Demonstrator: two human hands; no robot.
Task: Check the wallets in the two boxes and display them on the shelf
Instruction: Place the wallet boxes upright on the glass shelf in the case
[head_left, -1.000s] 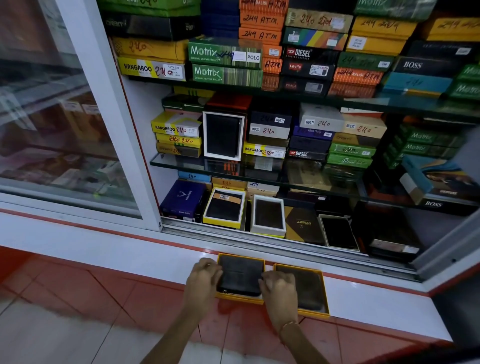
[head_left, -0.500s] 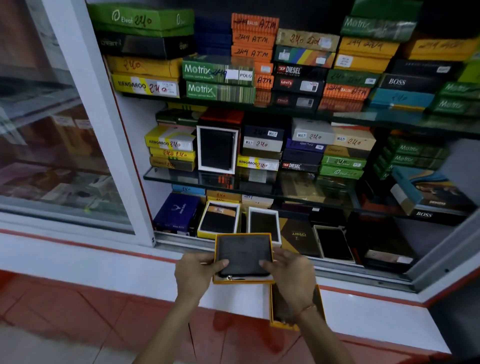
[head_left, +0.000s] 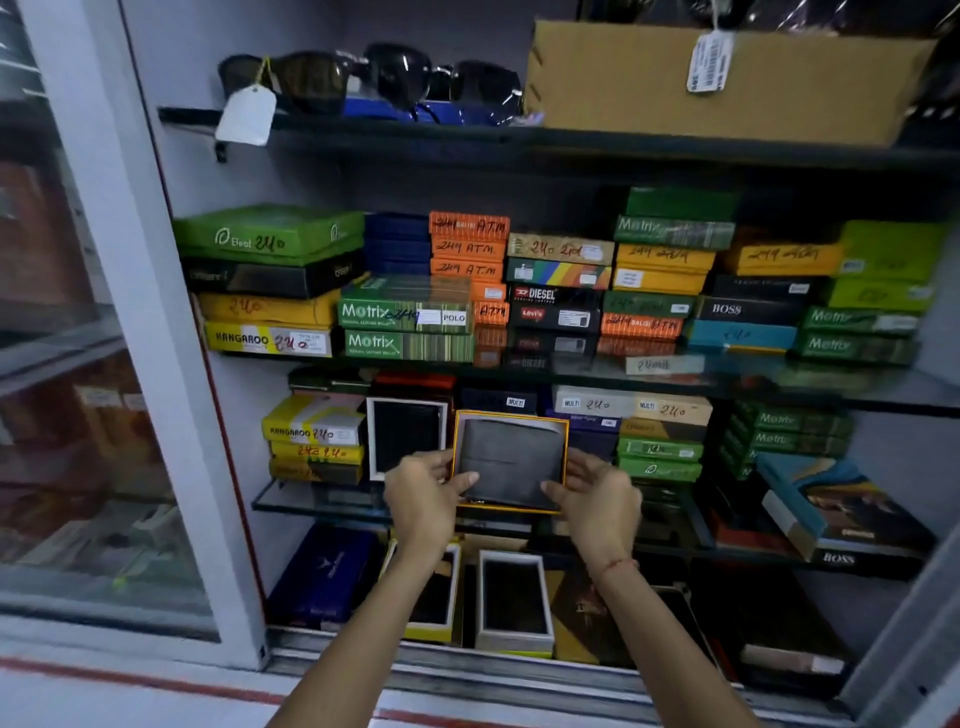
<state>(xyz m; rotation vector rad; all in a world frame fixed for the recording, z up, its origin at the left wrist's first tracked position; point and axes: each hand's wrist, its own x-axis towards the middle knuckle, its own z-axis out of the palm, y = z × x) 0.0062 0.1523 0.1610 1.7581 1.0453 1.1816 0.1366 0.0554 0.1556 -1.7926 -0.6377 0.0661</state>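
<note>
A yellow-rimmed open box (head_left: 511, 415) with a dark grey wallet (head_left: 511, 460) in it stands upright at the middle glass shelf (head_left: 311, 501), facing me. My left hand (head_left: 423, 491) holds its left edge, thumb across the wallet's lower left. My right hand (head_left: 597, 493) holds the right edge with fingers spread. Just left of it a white-framed box (head_left: 405, 439) shows a black wallet. The second yellow box is out of view.
Stacks of coloured wallet boxes (head_left: 405, 317) fill the shelves around and above. Below, open display boxes (head_left: 514, 603) lean on the bottom level. Sunglasses (head_left: 374, 78) and a cardboard carton (head_left: 717, 83) sit on the top shelf. A white frame post (head_left: 150, 332) stands to the left.
Both hands lifted the yellow-rimmed box with the wallet from the counter ledge up to the middle shelf and tipped it upright. My view rose, and the second box dropped out of sight.
</note>
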